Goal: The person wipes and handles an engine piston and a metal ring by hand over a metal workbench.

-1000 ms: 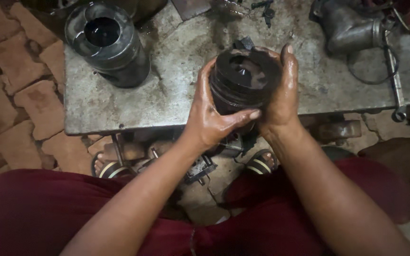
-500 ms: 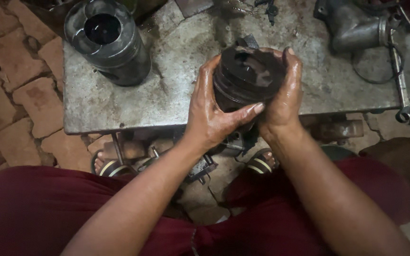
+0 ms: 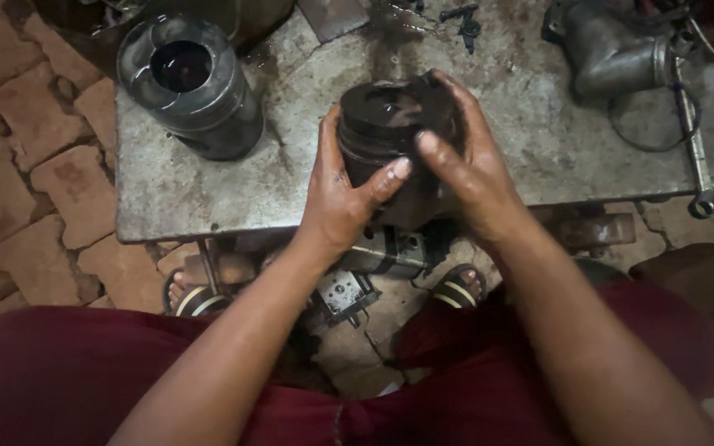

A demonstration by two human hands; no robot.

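Gripping a dark, oily, cylindrical metal piston (image 3: pixel 386 140) from both sides, the hands hold it just above the near edge of the worktop (image 3: pixel 489 107), a stained, pitted grey metal slab. Head view: the left hand (image 3: pixel 336 198) wraps the piston's left flank, thumb pressed across the front of the skirt. The right hand (image 3: pixel 473 169) clamps the right flank, fingers curled over the crown's far rim, thumb lying on the front close to the left thumb. The piston stands roughly upright, crown facing the camera, ring grooves visible below the crown.

On the worktop's far left corner stands a second grey metal piston with a dark round recess in its crown (image 3: pixel 192 87), well apart from the hands. At far right lies a grey cast metal elbow pipe (image 3: pixel 613 54), with a long steel spanner (image 3: pixel 692 132) beside it. Brick paving (image 3: pixel 35 182) shows at left. Dark red trousers (image 3: pixel 59 380) fill the lower frame, sandalled feet (image 3: pixel 456 289) under the worktop.
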